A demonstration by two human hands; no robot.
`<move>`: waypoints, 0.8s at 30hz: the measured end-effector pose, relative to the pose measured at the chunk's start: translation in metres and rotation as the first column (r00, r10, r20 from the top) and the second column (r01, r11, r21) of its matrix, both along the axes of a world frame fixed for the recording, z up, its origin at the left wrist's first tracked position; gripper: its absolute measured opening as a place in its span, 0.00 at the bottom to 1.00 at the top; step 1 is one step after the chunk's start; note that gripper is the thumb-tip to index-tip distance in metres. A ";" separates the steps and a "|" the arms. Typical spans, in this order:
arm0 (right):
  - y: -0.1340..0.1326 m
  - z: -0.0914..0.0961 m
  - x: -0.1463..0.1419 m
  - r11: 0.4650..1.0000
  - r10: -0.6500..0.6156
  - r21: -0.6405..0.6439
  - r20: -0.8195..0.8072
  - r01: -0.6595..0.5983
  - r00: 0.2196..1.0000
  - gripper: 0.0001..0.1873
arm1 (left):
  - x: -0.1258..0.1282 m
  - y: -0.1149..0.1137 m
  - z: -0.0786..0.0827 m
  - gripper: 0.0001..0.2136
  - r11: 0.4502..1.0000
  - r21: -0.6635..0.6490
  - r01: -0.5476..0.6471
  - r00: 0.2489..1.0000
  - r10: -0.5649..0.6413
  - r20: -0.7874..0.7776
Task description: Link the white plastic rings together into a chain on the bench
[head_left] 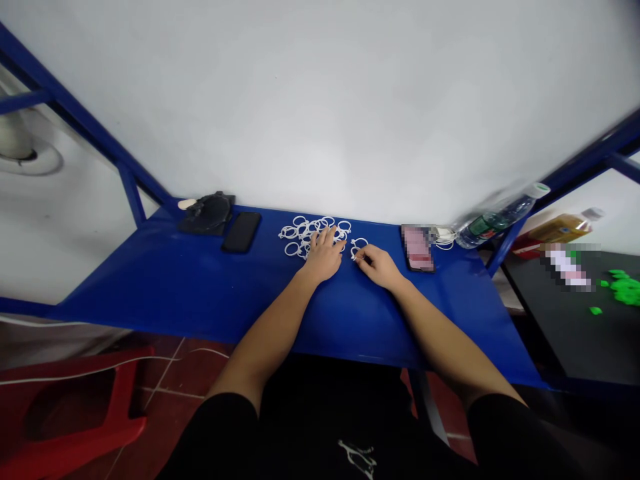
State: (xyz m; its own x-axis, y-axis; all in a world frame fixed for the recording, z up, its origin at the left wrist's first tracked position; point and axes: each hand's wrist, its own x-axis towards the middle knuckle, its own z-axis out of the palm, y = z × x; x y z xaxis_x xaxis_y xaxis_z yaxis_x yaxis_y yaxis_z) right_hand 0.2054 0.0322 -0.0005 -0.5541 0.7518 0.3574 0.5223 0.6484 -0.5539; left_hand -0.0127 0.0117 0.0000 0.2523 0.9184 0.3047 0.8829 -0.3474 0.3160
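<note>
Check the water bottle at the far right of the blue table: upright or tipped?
Tipped. The water bottle lies on its side near the table edge, white cap pointing right, away from both hands.

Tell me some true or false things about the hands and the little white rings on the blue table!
1. The left hand lies flat on the pile of white rings. True.
2. The right hand holds a green bottle. False: its fingers pinch a single white ring; the bottle lies further right, untouched.
3. A black phone lies left of the rings. True.
4. The table is red. False: it is blue; the red stool stands on the floor.
5. The bottle stands upright. False: it lies tilted on its side.
</note>
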 end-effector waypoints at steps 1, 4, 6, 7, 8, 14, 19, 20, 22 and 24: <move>-0.002 0.001 -0.002 0.999 -0.027 -0.022 -0.080 0.025 0.996 0.08 | 0.000 0.000 0.003 0.20 0.999 0.035 0.007 1.000 -0.007 0.019; -0.012 0.004 -0.008 0.987 -0.146 -0.099 -0.285 0.122 0.947 0.11 | 0.004 -0.004 0.015 0.15 0.984 0.176 0.040 0.991 -0.062 0.118; -0.019 0.008 -0.011 0.978 -0.204 -0.119 -0.364 0.172 0.909 0.11 | 0.009 -0.009 0.023 0.11 0.966 0.252 0.061 0.977 -0.109 0.182; -0.022 0.009 -0.012 0.975 -0.218 -0.115 -0.386 0.188 0.896 0.11 | 0.011 -0.011 0.026 0.09 0.957 0.281 0.072 0.970 -0.132 0.202; -0.024 0.011 -0.012 0.974 -0.227 -0.106 -0.399 0.201 0.888 0.11 | 0.012 -0.013 0.029 0.08 0.949 0.305 0.082 0.965 -0.153 0.215; -0.028 0.015 -0.013 0.954 -0.284 -0.036 -0.418 0.297 0.863 0.12 | 0.014 -0.017 0.034 0.06 0.932 0.359 0.055 0.955 -0.154 0.254; -0.028 0.016 -0.014 0.951 -0.289 -0.024 -0.436 0.310 0.852 0.12 | 0.013 -0.015 0.034 0.06 0.929 0.354 0.111 0.949 -0.205 0.241; -0.028 0.016 -0.014 0.952 -0.287 -0.034 -0.441 0.304 0.850 0.13 | 0.013 -0.016 0.034 0.06 0.929 0.352 0.111 0.948 -0.205 0.242; -0.028 0.015 -0.014 0.958 -0.278 -0.071 -0.449 0.276 0.849 0.13 | 0.014 -0.016 0.034 0.07 0.932 0.345 0.109 0.948 -0.202 0.246; -0.028 0.013 -0.014 0.964 -0.265 -0.122 -0.458 0.235 0.849 0.14 | 0.015 -0.016 0.033 0.06 0.935 0.337 0.112 0.947 -0.203 0.249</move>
State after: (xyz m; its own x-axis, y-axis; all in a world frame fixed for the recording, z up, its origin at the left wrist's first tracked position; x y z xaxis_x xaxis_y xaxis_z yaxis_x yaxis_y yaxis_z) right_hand 0.1918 0.0042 0.0129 -0.1239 0.8702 0.4768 0.3335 0.4891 -0.8060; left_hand 0.0028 -0.0044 0.0334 0.2503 0.7185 0.6489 0.7018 -0.5964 0.3897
